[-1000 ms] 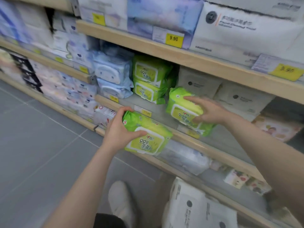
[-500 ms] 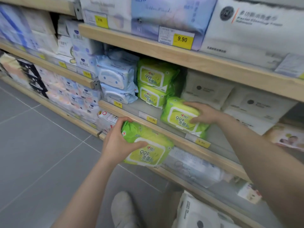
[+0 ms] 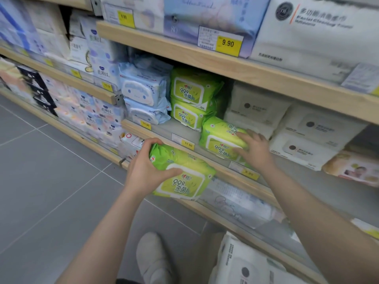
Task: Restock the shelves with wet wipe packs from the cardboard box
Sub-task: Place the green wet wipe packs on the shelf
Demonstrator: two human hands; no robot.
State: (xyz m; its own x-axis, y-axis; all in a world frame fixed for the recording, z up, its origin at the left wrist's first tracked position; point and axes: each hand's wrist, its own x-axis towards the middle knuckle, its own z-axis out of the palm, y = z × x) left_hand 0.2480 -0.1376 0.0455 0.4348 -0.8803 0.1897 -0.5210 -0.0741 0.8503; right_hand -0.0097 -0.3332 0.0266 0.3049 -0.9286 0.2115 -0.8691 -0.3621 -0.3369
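A shop aisle with a grey tiled floor (image 3: 51, 181) runs along wooden shelves (image 3: 205, 64) packed with soft packs of tissues and wipes, yellow price tags clipped along the shelf edges.

The left hand (image 3: 143, 173) grips a green wipe pack (image 3: 184, 177) by its left end, thumb across the front and fingers curled over the top, holding it in the air just in front of the shelf lip and below shelf level. The right hand (image 3: 254, 148), up and to the right of the left and well apart from it, lies on a second green pack (image 3: 219, 140) that sits on the shelf near the front edge; its fingers are spread over the pack's right end and top. Whether they clasp it or only press on it cannot be told.

Behind that pack, further from the right hand, two more green packs (image 3: 192, 103) are stacked one on the other. To the left of the stack stand pale blue packs (image 3: 143, 99); to the right of the right hand are white packs (image 3: 299, 136) with a dark round mark. Above both hands a tag reading 9.90 (image 3: 227, 44) hangs on the upper shelf.

Below the arms, a light shoe (image 3: 153, 259) stands on the floor, and white packs (image 3: 246, 265) lie lower right. The cardboard box is not clearly distinguishable.
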